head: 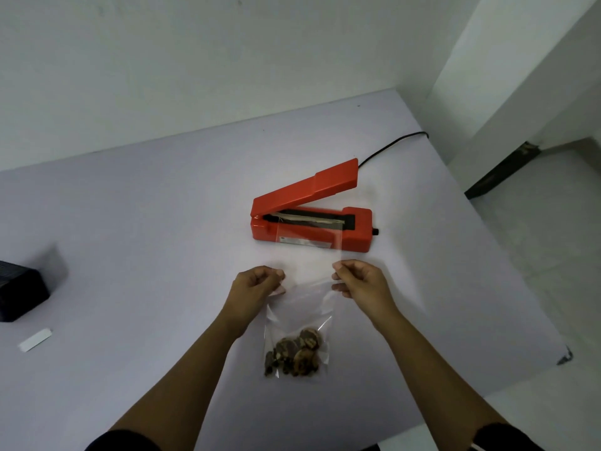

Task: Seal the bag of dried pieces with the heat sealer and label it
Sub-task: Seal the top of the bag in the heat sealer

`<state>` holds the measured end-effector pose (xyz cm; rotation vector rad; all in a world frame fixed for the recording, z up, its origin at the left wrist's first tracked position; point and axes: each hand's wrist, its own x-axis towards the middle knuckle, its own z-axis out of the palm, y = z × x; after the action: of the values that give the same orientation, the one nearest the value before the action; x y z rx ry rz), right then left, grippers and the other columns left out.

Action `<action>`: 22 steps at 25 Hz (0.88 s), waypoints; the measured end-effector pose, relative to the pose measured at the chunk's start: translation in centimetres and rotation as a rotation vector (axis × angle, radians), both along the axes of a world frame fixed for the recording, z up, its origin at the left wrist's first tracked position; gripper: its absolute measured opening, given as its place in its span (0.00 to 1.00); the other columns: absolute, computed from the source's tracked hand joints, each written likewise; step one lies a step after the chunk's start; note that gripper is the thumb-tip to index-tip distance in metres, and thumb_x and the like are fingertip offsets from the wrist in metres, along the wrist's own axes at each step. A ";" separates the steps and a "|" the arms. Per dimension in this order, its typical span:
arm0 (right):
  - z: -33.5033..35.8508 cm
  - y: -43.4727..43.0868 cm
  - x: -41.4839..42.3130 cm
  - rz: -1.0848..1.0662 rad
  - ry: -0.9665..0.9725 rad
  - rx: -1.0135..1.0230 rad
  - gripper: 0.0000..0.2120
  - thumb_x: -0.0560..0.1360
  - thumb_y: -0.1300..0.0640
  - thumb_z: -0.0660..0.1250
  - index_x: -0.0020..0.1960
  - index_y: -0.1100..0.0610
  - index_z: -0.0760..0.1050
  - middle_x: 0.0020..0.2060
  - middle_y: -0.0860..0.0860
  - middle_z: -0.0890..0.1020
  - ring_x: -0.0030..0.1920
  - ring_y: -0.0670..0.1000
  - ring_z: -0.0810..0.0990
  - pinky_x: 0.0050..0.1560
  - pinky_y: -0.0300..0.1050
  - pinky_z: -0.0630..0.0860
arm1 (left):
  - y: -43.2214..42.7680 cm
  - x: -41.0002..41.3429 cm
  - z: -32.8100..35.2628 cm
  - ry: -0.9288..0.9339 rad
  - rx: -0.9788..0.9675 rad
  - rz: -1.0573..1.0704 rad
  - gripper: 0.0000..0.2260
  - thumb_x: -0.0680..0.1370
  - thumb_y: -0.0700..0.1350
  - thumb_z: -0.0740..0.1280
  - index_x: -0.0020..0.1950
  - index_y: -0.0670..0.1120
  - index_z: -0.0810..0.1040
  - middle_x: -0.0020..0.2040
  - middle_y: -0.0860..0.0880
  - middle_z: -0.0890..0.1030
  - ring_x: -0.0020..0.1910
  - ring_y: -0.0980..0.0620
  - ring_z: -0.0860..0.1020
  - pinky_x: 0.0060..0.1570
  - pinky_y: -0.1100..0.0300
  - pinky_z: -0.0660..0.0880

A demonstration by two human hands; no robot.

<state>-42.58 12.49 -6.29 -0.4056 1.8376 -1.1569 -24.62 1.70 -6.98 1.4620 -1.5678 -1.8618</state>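
A clear plastic bag (305,307) lies stretched from me toward the red heat sealer (354,236). Its open top edge rests on the sealer's bar, under the raised lid. Brown dried pieces (294,353) are heaped in the bag's near end. My left hand (257,284) pinches the bag's left edge. My right hand (361,279) pinches the right edge at the same height. A small white label strip (35,339) lies on the table at the far left.
The pale table (146,222) meets a white wall at the back and ends at the right, with tiled floor beyond. A black box (19,292) stands at the left edge. The sealer's black cord (390,146) runs off the back right.
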 end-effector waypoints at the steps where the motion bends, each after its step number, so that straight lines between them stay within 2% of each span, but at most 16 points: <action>1: -0.1 -0.1 -0.1 -0.006 0.004 -0.004 0.04 0.76 0.55 0.66 0.47 0.55 0.78 0.39 0.49 0.83 0.37 0.47 0.83 0.36 0.34 0.75 | -0.1 -0.1 0.0 -0.003 -0.002 0.005 0.07 0.77 0.43 0.66 0.47 0.40 0.82 0.41 0.47 0.83 0.34 0.62 0.80 0.38 0.71 0.74; 4: -0.2 -0.4 -0.3 -0.020 -0.002 0.006 0.04 0.76 0.55 0.66 0.47 0.54 0.78 0.39 0.49 0.83 0.37 0.47 0.83 0.37 0.35 0.75 | -0.3 -0.5 0.0 -0.021 -0.006 0.008 0.07 0.77 0.43 0.66 0.46 0.42 0.83 0.41 0.47 0.83 0.34 0.62 0.80 0.42 0.67 0.74; 9: -0.3 -0.6 -0.2 -0.044 -0.024 0.000 0.04 0.75 0.55 0.66 0.45 0.54 0.79 0.39 0.48 0.83 0.35 0.45 0.82 0.38 0.35 0.76 | -0.4 -0.6 -0.1 -0.043 -0.011 0.025 0.08 0.77 0.44 0.67 0.46 0.42 0.83 0.40 0.48 0.83 0.33 0.63 0.79 0.40 0.67 0.73; 17: -0.6 -1.1 -0.2 -0.061 -0.027 0.011 0.05 0.75 0.54 0.66 0.47 0.55 0.79 0.39 0.48 0.83 0.32 0.42 0.82 0.37 0.34 0.75 | -1.0 -0.8 0.0 -0.052 0.008 0.037 0.08 0.77 0.45 0.67 0.45 0.42 0.83 0.39 0.48 0.83 0.37 0.56 0.78 0.38 0.65 0.72; 22: 0.0 -1.1 0.1 -0.055 -0.008 0.018 0.08 0.75 0.52 0.66 0.48 0.56 0.79 0.39 0.48 0.83 0.39 0.47 0.82 0.39 0.35 0.74 | -1.1 -0.8 0.0 -0.044 0.014 0.028 0.08 0.77 0.44 0.67 0.45 0.42 0.83 0.40 0.48 0.83 0.32 0.63 0.79 0.33 0.72 0.73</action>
<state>-42.49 11.42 -6.33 -0.3416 1.8614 -1.1767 -25.38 0.59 -6.97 1.5337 -1.5486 -1.8406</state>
